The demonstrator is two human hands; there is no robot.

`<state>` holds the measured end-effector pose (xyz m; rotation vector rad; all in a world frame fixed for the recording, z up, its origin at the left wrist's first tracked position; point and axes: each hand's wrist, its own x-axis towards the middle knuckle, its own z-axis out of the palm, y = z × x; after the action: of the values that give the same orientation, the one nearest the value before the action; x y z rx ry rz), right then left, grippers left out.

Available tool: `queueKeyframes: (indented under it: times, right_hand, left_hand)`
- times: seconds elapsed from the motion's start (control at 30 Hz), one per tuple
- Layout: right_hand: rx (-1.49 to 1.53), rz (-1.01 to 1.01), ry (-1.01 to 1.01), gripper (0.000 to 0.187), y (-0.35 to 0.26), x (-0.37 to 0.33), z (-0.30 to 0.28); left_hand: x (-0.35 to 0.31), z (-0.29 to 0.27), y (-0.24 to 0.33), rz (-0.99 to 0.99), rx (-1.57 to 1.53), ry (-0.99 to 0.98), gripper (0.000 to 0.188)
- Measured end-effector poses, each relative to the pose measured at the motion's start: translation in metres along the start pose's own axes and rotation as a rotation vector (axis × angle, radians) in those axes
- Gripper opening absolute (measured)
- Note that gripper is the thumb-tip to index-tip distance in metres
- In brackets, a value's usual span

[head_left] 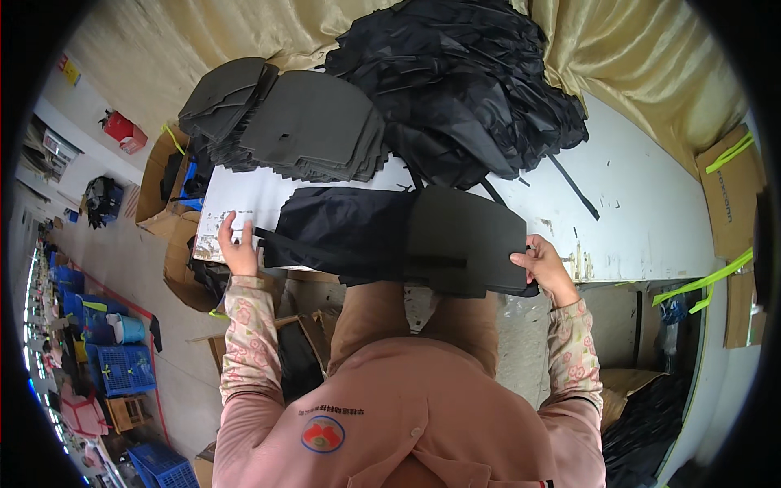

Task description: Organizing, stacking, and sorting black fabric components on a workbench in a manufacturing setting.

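In front of me a black fabric piece (pixel 338 232) lies across the table's near edge. Its right part is covered by a dark grey foam panel (pixel 468 236), which has a rounded right side. My right hand (pixel 545 264) pinches the right edge of that panel, thumb on top; the fingers underneath are partly hidden. At the other end, my left hand (pixel 237 246) has its fingers apart, just beside a black strap at the fabric's left end. Nothing shows in its grasp. Beyond lie stacked grey foam panels (pixel 309 122) and a large heap of black fabric (pixel 455 81).
The white table (pixel 651 187) carries small black scraps and a loose strap (pixel 574 187). Cardboard boxes (pixel 183 264) stand at its left, another box (pixel 728 195) at its right. Gold curtains (pixel 634 49) hang behind. Blue crates (pixel 122 370) stand on the floor far left.
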<state>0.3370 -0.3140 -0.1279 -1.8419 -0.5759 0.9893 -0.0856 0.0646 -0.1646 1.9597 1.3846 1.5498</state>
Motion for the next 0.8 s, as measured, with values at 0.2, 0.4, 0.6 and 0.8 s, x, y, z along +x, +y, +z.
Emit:
queueKeyframes:
  times: [0.2,0.4,0.6,0.8]
  right_hand:
    - [0.327,0.047,-0.068,0.031,-0.023,-0.011,0.002]
    - [0.476,0.032,-0.089,0.030,-0.020,-0.009,0.006]
    - [0.348,-0.029,-0.151,0.031,-0.020,-0.014,0.000]
    - [0.104,-0.112,0.021,0.032,-0.020,-0.024,0.012]
  left_hand:
    - [-0.093,-0.001,0.162,-0.689,-1.038,-1.520,0.048]
    - [-0.177,0.044,0.230,-1.609,-1.381,-1.503,0.060]
    - [-0.178,0.065,0.251,-1.650,-1.511,-0.980,0.038]
    - [-0.185,0.071,0.245,-1.612,-1.501,-0.967,0.035]
